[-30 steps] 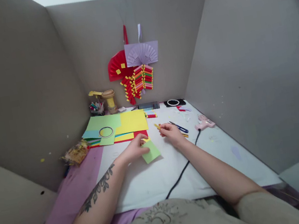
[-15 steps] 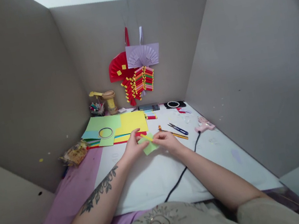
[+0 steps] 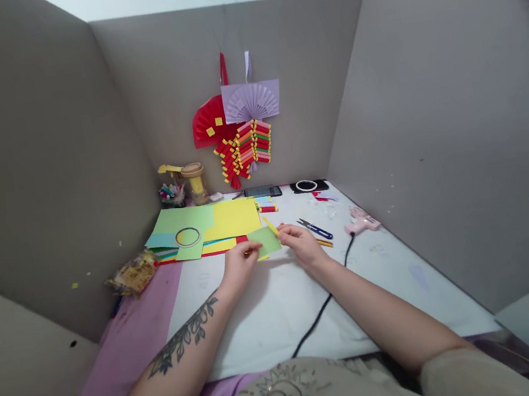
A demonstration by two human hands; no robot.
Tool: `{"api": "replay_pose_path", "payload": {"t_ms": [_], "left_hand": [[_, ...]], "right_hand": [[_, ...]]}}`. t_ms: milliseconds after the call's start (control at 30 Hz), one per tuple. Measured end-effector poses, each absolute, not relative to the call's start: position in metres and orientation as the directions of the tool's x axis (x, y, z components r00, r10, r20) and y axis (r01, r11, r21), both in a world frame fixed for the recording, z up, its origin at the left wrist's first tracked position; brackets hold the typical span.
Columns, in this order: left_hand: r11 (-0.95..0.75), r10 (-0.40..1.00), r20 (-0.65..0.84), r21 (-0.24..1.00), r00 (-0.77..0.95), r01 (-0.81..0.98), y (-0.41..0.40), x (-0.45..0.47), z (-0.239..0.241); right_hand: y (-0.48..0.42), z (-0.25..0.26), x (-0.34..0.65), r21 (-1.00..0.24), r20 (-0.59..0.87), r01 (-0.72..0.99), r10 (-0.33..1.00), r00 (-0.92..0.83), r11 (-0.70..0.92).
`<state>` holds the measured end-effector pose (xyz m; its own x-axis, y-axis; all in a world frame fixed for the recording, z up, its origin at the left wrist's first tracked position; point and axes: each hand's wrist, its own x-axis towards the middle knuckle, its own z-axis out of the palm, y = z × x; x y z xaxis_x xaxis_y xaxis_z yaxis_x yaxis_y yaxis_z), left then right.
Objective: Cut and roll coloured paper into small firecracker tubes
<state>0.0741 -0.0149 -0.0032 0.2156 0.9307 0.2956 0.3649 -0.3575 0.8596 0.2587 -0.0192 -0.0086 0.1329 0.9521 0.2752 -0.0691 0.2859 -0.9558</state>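
Between my hands a small green paper piece (image 3: 266,241) is held up above the table. My left hand (image 3: 242,262) pinches its left side. A sliver of yellow shows along the paper's lower edge. My right hand (image 3: 301,244) pinches a narrow yellow paper strip (image 3: 270,225), which slants up along the paper's right edge. Whether that strip touches the green paper is unclear. Just beyond my right hand lie blue-handled thread snips (image 3: 318,229) and a yellow pencil-like stick (image 3: 324,243), partly covered by the hand.
Coloured paper sheets (image 3: 234,216) with a tape ring (image 3: 188,237) lie at the back left. A pink glue gun (image 3: 362,221) rests at the right, its black cord (image 3: 318,321) crossing the table. Red and lilac paper fans (image 3: 252,100) with firecracker-like strings hang on the back panel.
The green paper has turned to show flatter. My left fingers have closed in on its left side. My right hand has drawn slightly right, with the yellow strip now at the paper's right edge.
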Motion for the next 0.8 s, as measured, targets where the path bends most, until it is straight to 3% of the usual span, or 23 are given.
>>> {"api": "replay_pose_path", "payload": {"t_ms": [100, 300, 567, 800], "left_hand": [[-0.266, 0.962, 0.224, 0.898, 0.158, 0.351, -0.01, 0.071, -0.002], [-0.167, 0.982, 0.133, 0.943, 0.133, 0.29, -0.007, 0.065, 0.002], [-0.167, 0.978, 0.127, 0.954, 0.168, 0.251, -0.007, 0.066, 0.003], [-0.159, 0.977, 0.113, 0.952, 0.181, 0.26, -0.007, 0.069, -0.004]], "right_hand": [[-0.022, -0.003, 0.268, -0.946, 0.312, -0.064, 0.947, 0.079, 0.317], [-0.034, 0.008, 0.274, -0.982, 0.188, -0.01, 0.968, -0.166, 0.189], [-0.03, 0.006, 0.272, -0.968, 0.223, 0.089, 0.966, -0.131, 0.235], [-0.03, 0.004, 0.272, -0.968, 0.248, 0.019, 0.963, -0.108, 0.252]]}}
